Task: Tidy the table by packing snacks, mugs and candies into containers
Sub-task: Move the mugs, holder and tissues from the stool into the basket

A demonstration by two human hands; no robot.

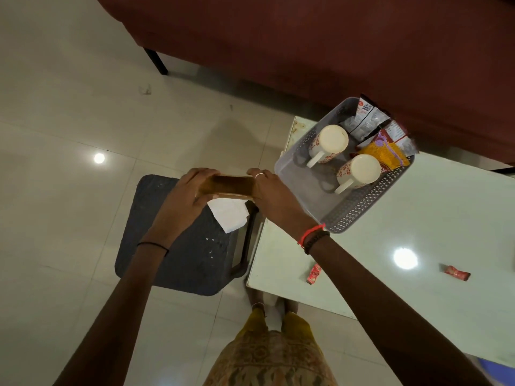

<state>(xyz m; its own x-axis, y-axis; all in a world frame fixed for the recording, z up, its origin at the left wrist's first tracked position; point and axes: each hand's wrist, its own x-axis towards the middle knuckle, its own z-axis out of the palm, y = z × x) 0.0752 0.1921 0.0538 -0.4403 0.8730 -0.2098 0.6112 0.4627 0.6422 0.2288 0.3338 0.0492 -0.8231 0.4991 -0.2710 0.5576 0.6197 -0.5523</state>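
My left hand (186,197) and my right hand (271,195) both grip a small brown wooden box (232,187), one at each end, above a dark stool (184,246). A white tissue (228,214) hangs just under the box. On the pale green table (390,232) stands a grey perforated basket (359,207). It holds two white mugs with red patterns (330,144) (358,171) and several snack packets (384,137). Two red candies (314,273) (457,273) lie loose on the table near my right forearm.
A dark red sofa (306,37) runs along the back, close behind the basket. The stool stands on the tiled floor (69,162) against the table's left edge. My feet show below the table's near edge.
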